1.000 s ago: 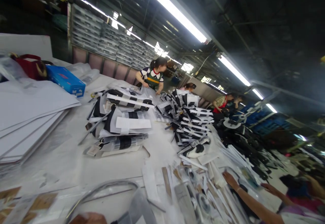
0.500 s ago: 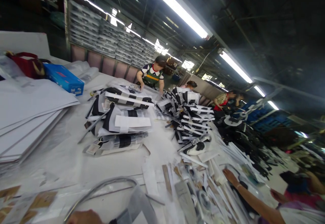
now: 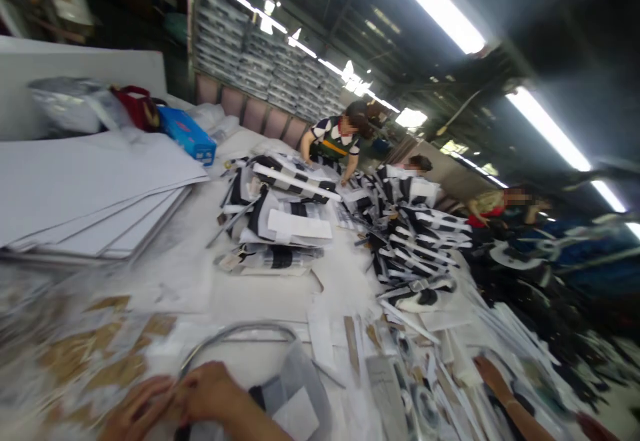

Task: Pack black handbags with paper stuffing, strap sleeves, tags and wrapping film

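My left hand (image 3: 134, 409) and my right hand (image 3: 210, 393) sit together at the bottom edge of the view, blurred by motion. Both have curled fingers pressed onto a clear plastic bag (image 3: 295, 401) holding a dark and white folded item. What the fingers grip is smeared. A curved grey band (image 3: 235, 333) arcs over the table just beyond my hands.
A stack of white boards (image 3: 95, 194) lies at left, with a blue box (image 3: 187, 134) and a red bag (image 3: 137, 104) behind. Piles of black-and-white striped bagged goods (image 3: 285, 214) fill the table's middle. Other people work at the far side; a co-worker's hand (image 3: 493, 378) reaches in at lower right.
The view has swung left and down. Both my hands have come into sight at the bottom edge, together on the plastic bag. The co-worker's arm has shifted lower right.
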